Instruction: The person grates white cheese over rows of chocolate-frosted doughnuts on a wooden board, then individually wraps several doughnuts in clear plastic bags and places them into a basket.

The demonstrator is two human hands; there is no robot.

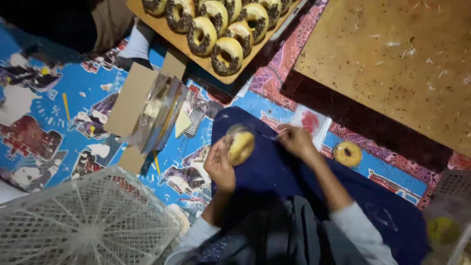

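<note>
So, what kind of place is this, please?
Probably a small home doughnut workshop, with packing done on the floor: a wooden board of sprinkled doughnuts, a patterned mat, and both hands wrapping one doughnut in clear plastic.

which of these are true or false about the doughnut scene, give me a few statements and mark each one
1. The left hand holds a doughnut in a clear wrapper. True.
2. The wooden board at the top carries plain, untopped doughnuts. False: its doughnuts have dark sprinkles.
3. A lone doughnut lies on the mat to the right of the right hand. True.
4. The white plastic crate is full of doughnuts. False: none show on it.
5. The right hand rests flat on the cardboard box. False: it is up by the held doughnut, pinching the wrapper.
</note>
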